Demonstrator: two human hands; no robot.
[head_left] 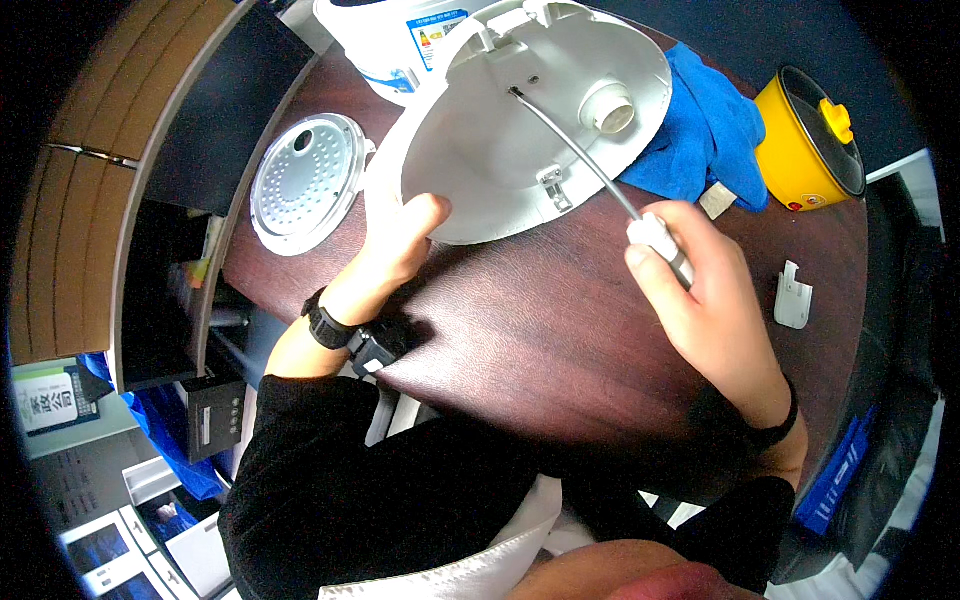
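Right hand: gripping the white handle of a screwdriver, its shaft reaching up into the lid.
Left hand: clutching the lid's near rim, thumb lying inside.
Cooker lid: white, round, underside showing, standing tilted on the dark table between both hands.
Beyond: a perforated metal plate, a blue cloth.
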